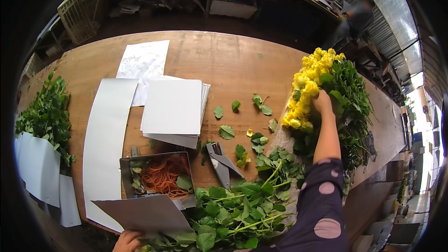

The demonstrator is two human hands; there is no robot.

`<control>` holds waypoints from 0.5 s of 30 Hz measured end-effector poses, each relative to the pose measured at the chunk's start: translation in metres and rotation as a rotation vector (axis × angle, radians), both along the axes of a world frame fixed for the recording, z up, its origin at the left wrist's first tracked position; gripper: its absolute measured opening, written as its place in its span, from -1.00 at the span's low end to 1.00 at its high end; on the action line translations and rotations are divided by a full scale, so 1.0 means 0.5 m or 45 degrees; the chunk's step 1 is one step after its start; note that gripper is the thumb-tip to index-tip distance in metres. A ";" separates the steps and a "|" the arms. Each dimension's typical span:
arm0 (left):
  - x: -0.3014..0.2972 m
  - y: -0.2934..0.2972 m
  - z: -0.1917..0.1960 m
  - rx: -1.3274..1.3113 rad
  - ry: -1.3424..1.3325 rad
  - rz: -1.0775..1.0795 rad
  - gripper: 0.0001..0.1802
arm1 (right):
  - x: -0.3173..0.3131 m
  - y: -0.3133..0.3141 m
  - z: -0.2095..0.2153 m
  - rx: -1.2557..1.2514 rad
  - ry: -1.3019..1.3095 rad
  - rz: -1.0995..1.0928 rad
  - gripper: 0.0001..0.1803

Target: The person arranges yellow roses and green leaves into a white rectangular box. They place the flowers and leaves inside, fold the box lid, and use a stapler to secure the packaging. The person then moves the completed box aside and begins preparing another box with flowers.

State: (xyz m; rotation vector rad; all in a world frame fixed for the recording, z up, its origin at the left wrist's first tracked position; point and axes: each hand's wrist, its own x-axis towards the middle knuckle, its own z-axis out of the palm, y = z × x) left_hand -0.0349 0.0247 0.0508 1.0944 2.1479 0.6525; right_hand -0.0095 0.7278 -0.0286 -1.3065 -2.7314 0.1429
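At the lower edge, my left hand [127, 241] has its fingers closed on the edge of a grey-white cardboard sheet [144, 214]. Leafy green stems [233, 210] lie beside that sheet; their heads are not visible. Stretched out to the far right, my right hand [322, 101] is closed at a yellow rose [310, 88] in a big pile of yellow roses [298, 107]. Its fingertips are partly hidden among the blooms. The roses' leafy stems [352, 98] point to the right.
White cards [171, 106] are stacked mid-table, near a long white strip [109, 144]. A tray [190, 177] holds orange rubber bands [163, 176]. A grey plier stapler [223, 164] lies beside loose leaves [227, 132]. Wrapped greenery [44, 116] stands left; a person [357, 18] is at far right.
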 end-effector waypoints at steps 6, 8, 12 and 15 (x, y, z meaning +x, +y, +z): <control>0.008 -0.014 -0.016 -0.030 0.060 -0.042 -0.47 | 0.145 -0.208 0.115 0.112 0.660 0.655 -0.82; 0.010 -0.017 -0.021 0.034 0.106 -0.058 -0.47 | 0.181 -0.288 0.161 0.156 0.681 0.688 -0.79; 0.011 -0.024 -0.026 0.104 0.156 -0.097 -0.46 | 0.244 -0.391 0.230 0.342 0.776 0.649 -0.72; 0.014 -0.032 -0.040 0.164 0.152 -0.093 -0.45 | 0.283 -0.436 0.265 0.177 0.855 0.756 -0.72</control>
